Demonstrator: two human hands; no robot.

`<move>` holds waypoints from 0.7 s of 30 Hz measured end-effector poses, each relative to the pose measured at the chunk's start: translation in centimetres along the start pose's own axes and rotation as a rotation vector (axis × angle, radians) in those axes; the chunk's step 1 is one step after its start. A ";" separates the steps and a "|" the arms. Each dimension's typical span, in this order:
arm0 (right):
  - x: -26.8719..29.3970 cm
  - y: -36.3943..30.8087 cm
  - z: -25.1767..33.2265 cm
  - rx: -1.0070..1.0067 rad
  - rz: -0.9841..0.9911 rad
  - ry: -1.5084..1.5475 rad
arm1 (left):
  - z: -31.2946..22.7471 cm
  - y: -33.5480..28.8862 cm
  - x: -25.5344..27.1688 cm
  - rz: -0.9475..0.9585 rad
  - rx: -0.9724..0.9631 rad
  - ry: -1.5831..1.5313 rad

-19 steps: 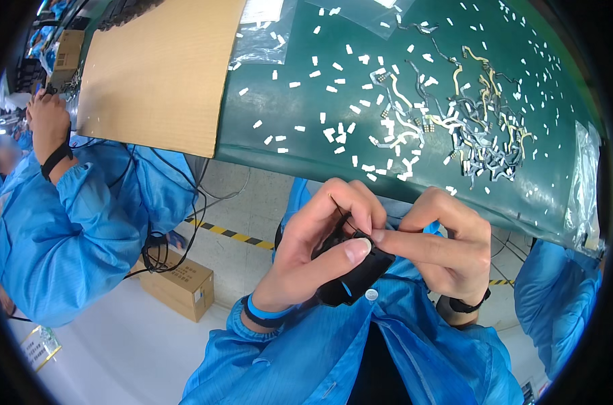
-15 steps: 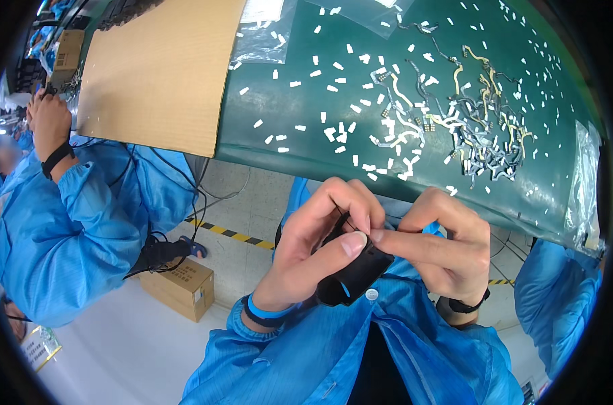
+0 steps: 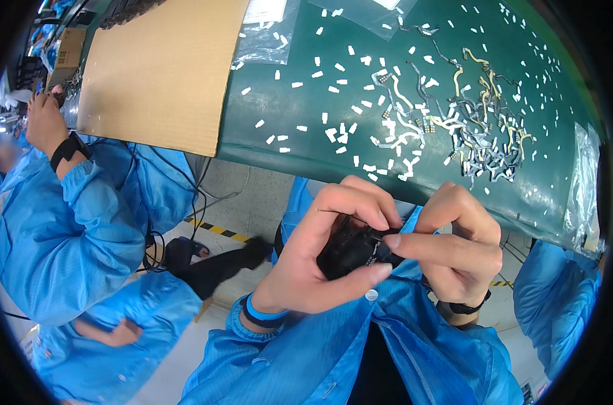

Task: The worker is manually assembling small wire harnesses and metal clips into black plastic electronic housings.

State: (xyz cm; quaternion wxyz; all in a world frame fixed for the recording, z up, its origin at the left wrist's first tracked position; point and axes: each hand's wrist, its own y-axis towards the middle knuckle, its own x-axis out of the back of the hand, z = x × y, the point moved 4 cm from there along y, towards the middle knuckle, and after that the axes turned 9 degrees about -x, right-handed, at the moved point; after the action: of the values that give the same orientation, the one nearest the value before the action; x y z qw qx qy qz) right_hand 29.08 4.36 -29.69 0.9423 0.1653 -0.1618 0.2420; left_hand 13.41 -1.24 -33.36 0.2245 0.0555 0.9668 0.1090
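Note:
My left hand [image 3: 299, 260] is wrapped round a black plastic housing [image 3: 350, 253] in front of my body, below the table edge. Its fingers curl over the far side and the thumb lies along the near side. The housing's open inner side, with small details, now faces up. My right hand [image 3: 461, 253] has its fingertips closed at the housing's right end. What they pinch there is too small to make out. A thin dark strand [image 3: 328, 211] shows by the left index finger.
Many small white connectors [image 3: 301, 128] and a heap of short cable pieces [image 3: 488, 152] lie on the green table [image 3: 266, 111]. A cardboard sheet [image 3: 154, 74] covers its left part. Co-workers in blue [image 3: 97, 223] are at left; another blue sleeve [image 3: 556, 290] is at right.
The housing has been turned from its smooth outer side to its inner side, and my left thumb has shifted nearer to me. Another person has come into view at lower left.

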 end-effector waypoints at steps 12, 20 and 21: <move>-0.3 0.4 -0.1 -0.061 -0.077 -0.004 | 0.4 0.2 0.0 0.030 -0.079 0.292; 0.1 0.5 -0.8 -0.029 -0.079 0.029 | -1.7 0.3 0.8 -0.058 -0.459 0.896; 0.1 0.4 -0.8 -0.029 -0.079 0.028 | -1.8 0.3 0.7 -0.057 -0.459 0.894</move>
State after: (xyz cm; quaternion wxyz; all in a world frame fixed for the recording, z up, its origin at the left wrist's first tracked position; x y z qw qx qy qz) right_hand 29.08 5.05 -30.24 0.9557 0.1543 -0.1454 0.2043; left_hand 11.99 -1.13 -31.98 -0.2024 -0.0740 0.9207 0.3255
